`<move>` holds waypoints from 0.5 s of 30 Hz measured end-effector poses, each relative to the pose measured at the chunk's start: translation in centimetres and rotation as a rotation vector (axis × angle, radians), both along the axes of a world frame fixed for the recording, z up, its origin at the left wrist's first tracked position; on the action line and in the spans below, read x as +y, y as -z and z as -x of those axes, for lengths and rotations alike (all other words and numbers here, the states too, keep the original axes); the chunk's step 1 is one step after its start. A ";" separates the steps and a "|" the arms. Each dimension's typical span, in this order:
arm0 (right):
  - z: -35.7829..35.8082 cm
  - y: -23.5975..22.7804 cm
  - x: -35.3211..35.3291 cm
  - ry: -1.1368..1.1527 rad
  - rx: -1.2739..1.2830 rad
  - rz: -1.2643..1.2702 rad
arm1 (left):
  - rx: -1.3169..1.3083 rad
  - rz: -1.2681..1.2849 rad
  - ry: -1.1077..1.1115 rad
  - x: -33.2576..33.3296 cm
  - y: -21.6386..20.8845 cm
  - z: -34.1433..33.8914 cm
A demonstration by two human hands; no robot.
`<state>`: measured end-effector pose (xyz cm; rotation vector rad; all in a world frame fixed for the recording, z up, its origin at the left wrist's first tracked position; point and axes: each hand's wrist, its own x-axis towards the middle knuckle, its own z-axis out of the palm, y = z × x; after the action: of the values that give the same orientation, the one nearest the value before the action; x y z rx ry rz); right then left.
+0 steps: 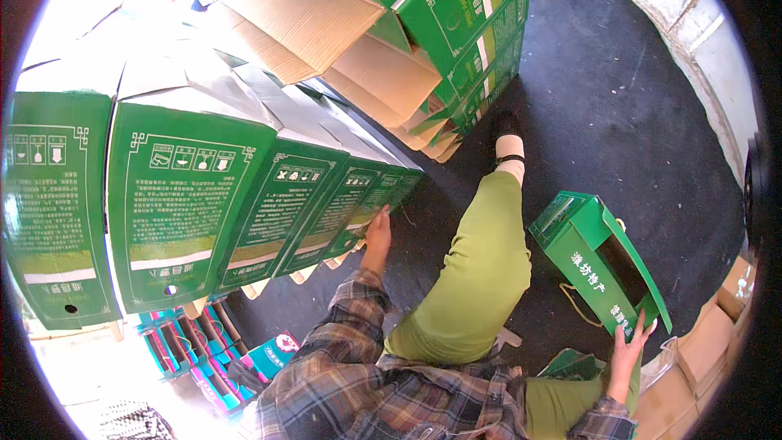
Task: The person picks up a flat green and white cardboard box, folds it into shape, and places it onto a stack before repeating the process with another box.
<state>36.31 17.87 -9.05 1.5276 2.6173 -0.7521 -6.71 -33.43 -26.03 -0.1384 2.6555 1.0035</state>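
Note:
My right hand [629, 350] grips the near end of a green gift box [599, 273], which tilts beside my right leg. That box has white lettering, a long open flap along its right side and a thin cord loop on its left. My left hand [378, 238] is against the lower edge of the farthest cartons in a stack of green cartons [187, 187] on the left. Its fingers look stretched out along the carton face, though some are partly hidden.
A second stack of green cartons [464, 24] with open brown flaps [305, 20] stands ahead. Pink and teal boxes [191, 342] lie at lower left. Brown cardboard boxes [700, 346] sit at lower right. Dark matting [603, 114] covers the floor, with a pale wall [692, 8] beyond.

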 end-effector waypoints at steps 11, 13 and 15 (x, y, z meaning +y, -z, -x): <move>-2.7 4.5 1.9 -0.024 0.103 0.064 | 0.113 0.002 -0.100 -1.2 0.1 4.8; -2.9 6.0 2.3 -0.041 0.122 0.061 | 0.148 0.051 -0.090 -3.2 0.4 6.3; -3.1 6.6 2.3 -0.047 0.128 0.047 | 0.177 0.084 -0.099 -4.4 1.2 7.3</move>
<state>39.43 20.16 -15.69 1.4468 2.6936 -0.9299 -14.02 -37.79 -27.20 -0.2101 2.8791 0.9755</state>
